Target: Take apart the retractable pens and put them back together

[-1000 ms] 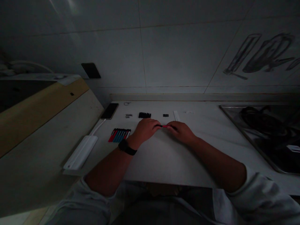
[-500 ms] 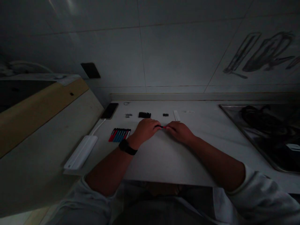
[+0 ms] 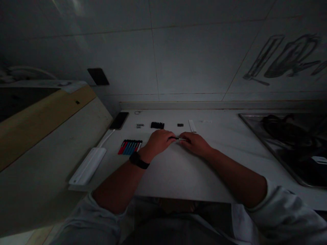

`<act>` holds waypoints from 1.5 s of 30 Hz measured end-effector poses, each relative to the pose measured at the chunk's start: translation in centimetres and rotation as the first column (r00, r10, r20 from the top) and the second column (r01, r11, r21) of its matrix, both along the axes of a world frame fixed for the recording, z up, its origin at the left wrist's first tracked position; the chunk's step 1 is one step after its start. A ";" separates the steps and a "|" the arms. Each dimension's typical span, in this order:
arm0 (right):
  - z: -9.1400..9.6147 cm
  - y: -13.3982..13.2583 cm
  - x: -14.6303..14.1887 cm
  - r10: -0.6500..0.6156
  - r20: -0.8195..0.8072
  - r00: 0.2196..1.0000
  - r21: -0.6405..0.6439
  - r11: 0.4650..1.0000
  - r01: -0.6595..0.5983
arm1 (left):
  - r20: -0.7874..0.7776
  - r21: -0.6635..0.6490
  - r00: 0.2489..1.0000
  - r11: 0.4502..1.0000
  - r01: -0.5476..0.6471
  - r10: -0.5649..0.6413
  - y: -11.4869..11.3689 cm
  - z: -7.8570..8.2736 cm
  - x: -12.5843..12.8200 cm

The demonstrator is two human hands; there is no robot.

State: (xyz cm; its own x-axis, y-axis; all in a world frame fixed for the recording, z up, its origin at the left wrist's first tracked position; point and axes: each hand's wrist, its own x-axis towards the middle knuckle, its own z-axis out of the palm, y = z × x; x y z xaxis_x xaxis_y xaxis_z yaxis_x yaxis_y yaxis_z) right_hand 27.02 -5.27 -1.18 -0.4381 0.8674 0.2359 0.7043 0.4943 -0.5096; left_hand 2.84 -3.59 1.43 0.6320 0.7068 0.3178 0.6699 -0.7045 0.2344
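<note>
My left hand (image 3: 160,140), a dark watch on its wrist, is closed on a slim black pen part (image 3: 173,137) just above the white counter. Facing it, my right hand (image 3: 195,143) pinches the other end of the pen, its fingers covering most of that end. Between the two hands a thin pale rod (image 3: 182,139), like a refill, lies bare. Left of my left hand is a row of red, blue and white pens with black tops (image 3: 130,147). Behind the hands are a row of black caps (image 3: 157,125), a small dark block (image 3: 180,125) and white strips (image 3: 192,126).
Small metal springs or clips (image 3: 139,125) lie at the back left, near a phone (image 3: 120,120) cabled to a white power strip (image 3: 88,166). Small pale pieces (image 3: 206,121) lie at the back right. A metal-rimmed sink (image 3: 270,149) borders the counter's right side.
The red bit between my hands is out of sight and a thin pale rod shows there instead. Both hands have barely moved.
</note>
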 end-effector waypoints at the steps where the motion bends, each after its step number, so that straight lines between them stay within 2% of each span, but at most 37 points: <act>1: 0.0 0.0 0.0 0.022 0.010 1.000 0.009 1.000 -0.022 | -0.002 -0.001 1.000 1.000 -0.001 0.001 0.0 0.1 0.0; 4: 0.1 0.2 0.1 0.041 0.012 0.999 0.036 0.998 -0.041 | -0.007 -0.008 1.000 1.000 -0.015 0.015 -0.1 0.2 -0.1; 8: 0.3 0.3 0.3 0.007 0.009 1.000 0.043 0.999 -0.007 | -0.008 0.008 0.999 0.999 -0.044 0.044 0.1 0.5 -0.6; 17: 0.1 0.6 1.0 -0.120 0.171 0.978 0.052 0.992 0.112 | -0.098 -0.010 0.977 0.982 -0.189 0.187 0.6 1.0 -2.2; 21: -0.1 0.7 1.4 -0.121 0.215 0.969 0.079 0.991 0.106 | -0.129 -0.027 0.977 0.984 -0.175 0.170 0.8 0.4 -2.3; 32: 0.1 0.8 1.6 -0.108 0.174 0.979 0.092 0.991 0.093 | -0.116 -0.085 0.989 0.991 -0.101 0.091 0.8 -0.5 -2.5; 37: 0.1 0.9 1.6 -0.100 0.123 0.987 0.116 0.990 0.086 | -0.114 -0.085 0.989 0.991 -0.107 0.097 0.7 -0.4 -2.4; 42: 0.2 0.7 1.2 -0.064 0.063 0.996 0.109 0.992 0.057 | 0.032 -0.055 0.999 0.998 -0.041 0.043 0.6 -0.1 -1.5; 45: 0.2 0.5 0.9 -0.038 -0.005 0.999 0.103 0.994 0.038 | 0.061 -0.048 0.998 0.999 0.007 -0.004 0.5 -0.2 -1.0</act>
State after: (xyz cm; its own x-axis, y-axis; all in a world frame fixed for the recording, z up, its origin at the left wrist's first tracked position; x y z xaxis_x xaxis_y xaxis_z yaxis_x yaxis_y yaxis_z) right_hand 27.92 -4.73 -0.94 -0.4042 0.8544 0.3266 0.7222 0.5172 -0.4593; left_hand 1.87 -3.11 1.27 0.6161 0.7190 0.3217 0.6496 -0.6948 0.3086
